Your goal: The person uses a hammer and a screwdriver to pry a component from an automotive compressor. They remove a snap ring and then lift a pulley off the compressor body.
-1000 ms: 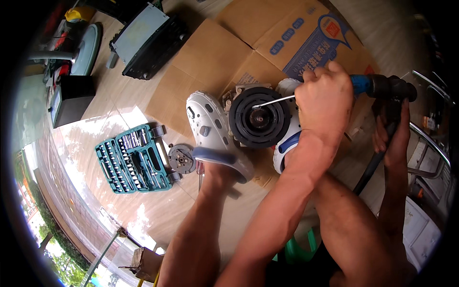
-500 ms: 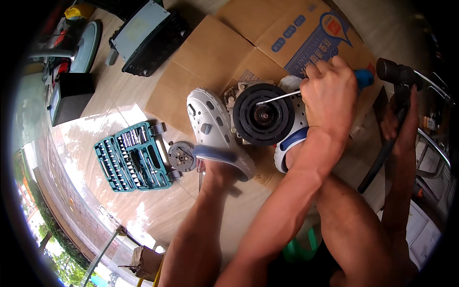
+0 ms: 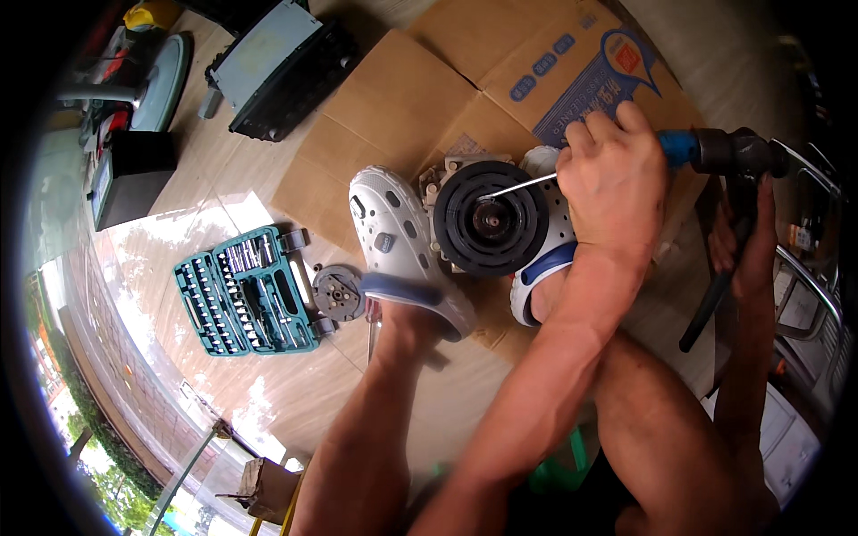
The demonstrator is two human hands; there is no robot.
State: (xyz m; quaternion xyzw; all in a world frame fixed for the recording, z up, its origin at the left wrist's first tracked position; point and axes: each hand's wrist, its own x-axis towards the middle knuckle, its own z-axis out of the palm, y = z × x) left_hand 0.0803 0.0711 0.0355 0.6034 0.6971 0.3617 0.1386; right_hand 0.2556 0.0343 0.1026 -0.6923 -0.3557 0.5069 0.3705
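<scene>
Cardboard sheet [image 3: 393, 103], flattened, under the work: might slide if blows land sideways.

Clogs [image 3: 391, 219], pale, perforated, worn, one either side of the pulley unit [image 3: 490, 219]: probably poor shielding should a tip slip footward.

Pulley unit, black grooved face upward, standing on the cardboard sheet between the feet: liable to twist or tip if their brace slackens.

Hammer [image 3: 742, 154], dark, handle clasped in the right grip [image 3: 758, 246], head at the screwdriver's butt: an off-centre stroke could catch the left grip's knuckles.

Screwdriver [image 3: 521, 186], blue handle wrapped by the left grip [image 3: 615, 183], shaft slanting low, tip inside the pulley face: the shallow angle might cause skidding and gouging.
</scene>
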